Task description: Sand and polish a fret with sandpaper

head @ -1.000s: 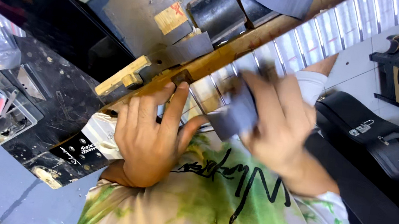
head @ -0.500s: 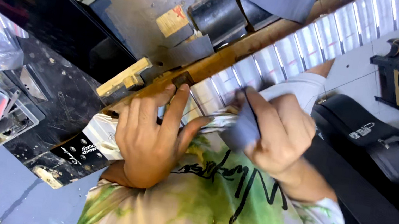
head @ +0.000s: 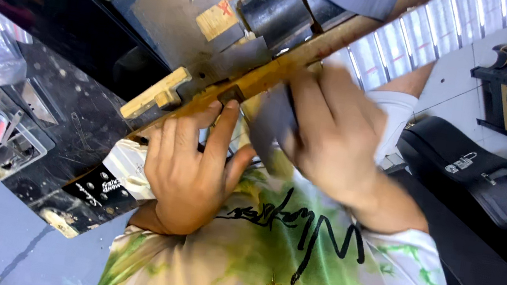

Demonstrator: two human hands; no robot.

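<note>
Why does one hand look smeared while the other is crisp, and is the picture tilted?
In the head view, the right hand is motion-blurred, its gray pad soft-edged; the left hand on the guitar neck is sharp. The whole view is rotated, with the person's shirt at the bottom. Lighting is even, with a faint sheen on the black case.

Two hands, left [head: 192,170] and right [head: 335,134], one guitar neck [head: 349,39], one black case [head: 487,191], three wooden blocks [head: 218,20]
</note>
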